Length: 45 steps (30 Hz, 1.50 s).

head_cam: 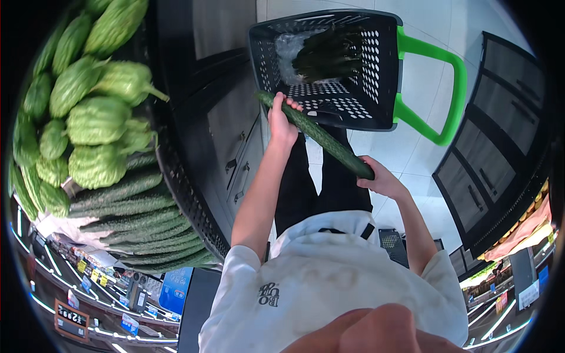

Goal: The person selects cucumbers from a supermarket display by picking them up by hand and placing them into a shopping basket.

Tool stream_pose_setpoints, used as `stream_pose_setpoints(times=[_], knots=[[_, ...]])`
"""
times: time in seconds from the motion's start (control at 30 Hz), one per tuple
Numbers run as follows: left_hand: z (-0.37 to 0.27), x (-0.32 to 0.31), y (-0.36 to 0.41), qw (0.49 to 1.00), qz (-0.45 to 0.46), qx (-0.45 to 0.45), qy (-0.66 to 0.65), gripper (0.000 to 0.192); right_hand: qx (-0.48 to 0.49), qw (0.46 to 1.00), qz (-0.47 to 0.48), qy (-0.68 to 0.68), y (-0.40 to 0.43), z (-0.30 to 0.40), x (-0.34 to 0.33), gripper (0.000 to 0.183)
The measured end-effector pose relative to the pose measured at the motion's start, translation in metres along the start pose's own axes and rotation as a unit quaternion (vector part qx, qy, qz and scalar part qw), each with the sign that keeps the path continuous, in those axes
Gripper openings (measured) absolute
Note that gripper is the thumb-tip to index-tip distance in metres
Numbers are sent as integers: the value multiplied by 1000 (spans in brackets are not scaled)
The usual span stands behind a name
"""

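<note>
A long dark-green cucumber [322, 137] slants across the space before my body, held at both ends. My left hand [283, 121] wraps round its upper-left part, the thumb lying along it and the tip sticking out beyond. At the lower-right end, my right hand [383, 177] pinches it between thumb and fingers. Just beyond the cucumber is a black perforated shopping basket [388, 117] with a green handle [459, 88]. Inside lies a clear plastic bag [289, 55] beside or around dark-green produce [329, 55]; the shade hides exactly what kind.
Left of me, a produce stand holds pale-green bitter melons [99, 121] and a row of cucumbers [145, 220] behind a black perforated rim [176, 176]. Dark cabinets [490, 145] stand on the right across the tiled floor [423, 159]. A price sign [71, 320] shows lower left.
</note>
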<state>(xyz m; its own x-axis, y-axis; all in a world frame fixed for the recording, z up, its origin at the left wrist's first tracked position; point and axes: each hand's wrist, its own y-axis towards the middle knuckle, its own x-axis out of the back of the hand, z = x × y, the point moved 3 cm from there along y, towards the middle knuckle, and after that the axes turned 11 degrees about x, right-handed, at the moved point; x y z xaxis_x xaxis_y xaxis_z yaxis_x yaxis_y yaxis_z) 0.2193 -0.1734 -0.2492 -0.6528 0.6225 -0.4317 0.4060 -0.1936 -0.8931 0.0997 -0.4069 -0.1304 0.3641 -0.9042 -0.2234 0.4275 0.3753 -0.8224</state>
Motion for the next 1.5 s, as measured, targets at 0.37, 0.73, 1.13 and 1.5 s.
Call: stream_pose_setpoints(times=[0.37, 0.73, 1.13, 1.5], knots=[[66, 42, 60, 949, -150, 57, 270, 26, 63, 942, -85, -318, 166, -3, 32, 43], [63, 29, 37, 980, -72, 74, 170, 15, 0, 852, -8, -523, 315, -38, 52, 36], [75, 51, 29, 989, -114, 47, 87, 17, -66, 858, -114, -497, 337, -57, 110, 46], [64, 39, 21, 996, -41, -3, 85, 16, -52, 905, -366, -211, 305, -91, 139, 42]])
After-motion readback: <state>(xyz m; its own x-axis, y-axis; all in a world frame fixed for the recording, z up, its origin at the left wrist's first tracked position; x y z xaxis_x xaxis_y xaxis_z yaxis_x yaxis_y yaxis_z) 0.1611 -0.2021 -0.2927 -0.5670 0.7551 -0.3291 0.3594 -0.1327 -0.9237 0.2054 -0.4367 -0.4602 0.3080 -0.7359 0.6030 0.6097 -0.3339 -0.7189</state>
